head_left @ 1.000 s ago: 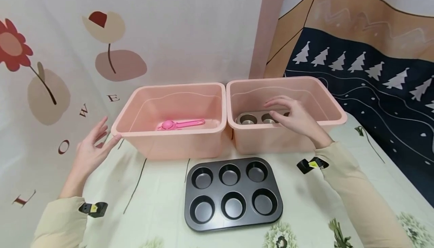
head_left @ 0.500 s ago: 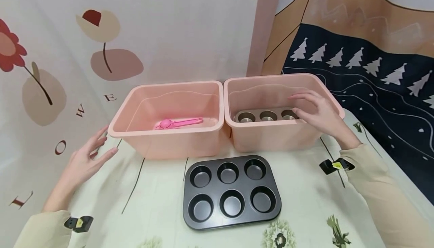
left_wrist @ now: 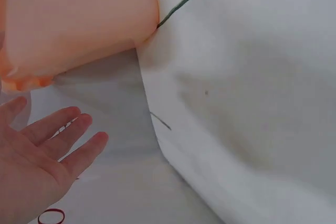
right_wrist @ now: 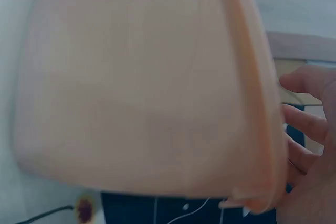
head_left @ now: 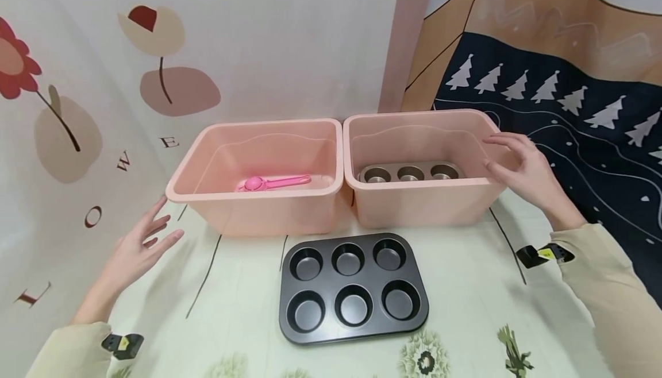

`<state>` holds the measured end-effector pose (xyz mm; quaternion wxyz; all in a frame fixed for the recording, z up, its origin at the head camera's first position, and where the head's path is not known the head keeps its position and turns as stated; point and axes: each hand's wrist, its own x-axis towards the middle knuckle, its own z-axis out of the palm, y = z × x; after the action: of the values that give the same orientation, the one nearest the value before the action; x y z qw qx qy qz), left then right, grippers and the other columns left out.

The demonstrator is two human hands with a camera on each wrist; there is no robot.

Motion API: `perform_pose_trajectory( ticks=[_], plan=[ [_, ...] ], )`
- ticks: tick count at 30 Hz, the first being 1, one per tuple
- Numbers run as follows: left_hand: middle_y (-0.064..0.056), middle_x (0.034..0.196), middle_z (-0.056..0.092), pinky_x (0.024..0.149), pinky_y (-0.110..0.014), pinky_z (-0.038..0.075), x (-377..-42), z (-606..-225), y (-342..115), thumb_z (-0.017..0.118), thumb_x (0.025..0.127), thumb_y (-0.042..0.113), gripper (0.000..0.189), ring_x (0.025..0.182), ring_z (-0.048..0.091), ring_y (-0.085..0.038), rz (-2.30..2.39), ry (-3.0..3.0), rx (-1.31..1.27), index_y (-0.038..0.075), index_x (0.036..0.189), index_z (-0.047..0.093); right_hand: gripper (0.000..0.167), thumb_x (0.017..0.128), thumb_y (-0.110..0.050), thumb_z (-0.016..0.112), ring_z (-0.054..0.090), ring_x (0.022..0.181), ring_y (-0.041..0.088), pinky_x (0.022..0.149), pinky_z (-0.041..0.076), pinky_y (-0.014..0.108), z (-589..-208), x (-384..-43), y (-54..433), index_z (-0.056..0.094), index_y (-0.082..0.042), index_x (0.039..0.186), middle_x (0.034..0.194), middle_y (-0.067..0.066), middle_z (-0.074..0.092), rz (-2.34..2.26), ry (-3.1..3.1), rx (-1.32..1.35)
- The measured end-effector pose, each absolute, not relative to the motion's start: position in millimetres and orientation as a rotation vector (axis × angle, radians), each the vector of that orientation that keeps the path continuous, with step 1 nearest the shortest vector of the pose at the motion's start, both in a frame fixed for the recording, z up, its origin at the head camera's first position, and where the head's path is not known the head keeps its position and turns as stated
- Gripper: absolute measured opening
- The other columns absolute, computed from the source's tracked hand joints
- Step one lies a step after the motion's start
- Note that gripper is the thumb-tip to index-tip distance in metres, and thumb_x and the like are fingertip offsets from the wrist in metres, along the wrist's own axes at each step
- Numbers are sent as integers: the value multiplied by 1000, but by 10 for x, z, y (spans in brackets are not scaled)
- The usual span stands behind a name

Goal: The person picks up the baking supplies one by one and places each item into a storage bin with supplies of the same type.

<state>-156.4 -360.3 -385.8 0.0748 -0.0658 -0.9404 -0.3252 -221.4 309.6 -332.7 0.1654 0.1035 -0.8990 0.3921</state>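
Observation:
My left hand (head_left: 137,254) is beside the front left corner of the left pink bin (head_left: 256,196), fingers spread and holding nothing. In the left wrist view its fingertips lie below the bin wall. By the right rim of the right pink bin (head_left: 424,184) is my right hand (head_left: 538,180), fingers loosely bent; whether it touches the rim I cannot tell. A dark grey muffin pan (head_left: 329,278) lies flat in front of both bins. Inside the right bin rests a bronze-toned muffin pan (head_left: 426,172), partly hidden by the front wall. The left bin holds a pink squeezer-like tool (head_left: 284,182).
The bins stand side by side against a printed cloth backdrop (head_left: 289,45). A pale green floral cloth (head_left: 238,297) covers the table. Dark cloth with white trees (head_left: 545,88) hangs at the right.
My right hand has moved from above the right bin's middle out to its right rim. My left hand has drawn slightly down and away from the left bin's corner. The pans stay put.

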Motion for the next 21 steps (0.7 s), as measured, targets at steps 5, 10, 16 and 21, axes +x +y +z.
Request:
perform_pose_trajectory(
  ticks=[5,10,16,21],
  plan=[
    [-37,142,34,89,-69,35,-1631,-3937,-3523,62,96,26,80,121,38,-58,-1070,-2831,-229,22,157,10,53,92,-19,63,23,133,45,106,20,67,-3441,-2239,3191,46,1,139,148,24,24,1144,-2562,226],
    [-34,141,39,88,-26,51,-1595,-4039,-3434,61,97,22,74,120,45,-52,-1109,-2810,-269,12,156,17,68,93,-26,63,23,131,46,105,23,65,-3536,-2253,3224,31,-1,148,151,25,16,1156,-2588,165],
    [-36,133,46,78,-3,41,-1521,-4088,-3389,60,97,17,70,111,51,1,-1202,-2764,-292,7,154,20,82,95,-33,60,27,125,46,102,29,61,-3542,-2266,3244,12,-3,154,150,28,12,1241,-2647,109],
    [-34,133,48,78,-3,41,-1478,-4099,-3346,63,96,17,68,115,55,-10,-1160,-2792,-315,5,152,27,86,97,-35,56,23,130,50,104,23,66,-3548,-2254,3298,1,-3,154,153,30,7,1295,-2668,80]
  ],
)
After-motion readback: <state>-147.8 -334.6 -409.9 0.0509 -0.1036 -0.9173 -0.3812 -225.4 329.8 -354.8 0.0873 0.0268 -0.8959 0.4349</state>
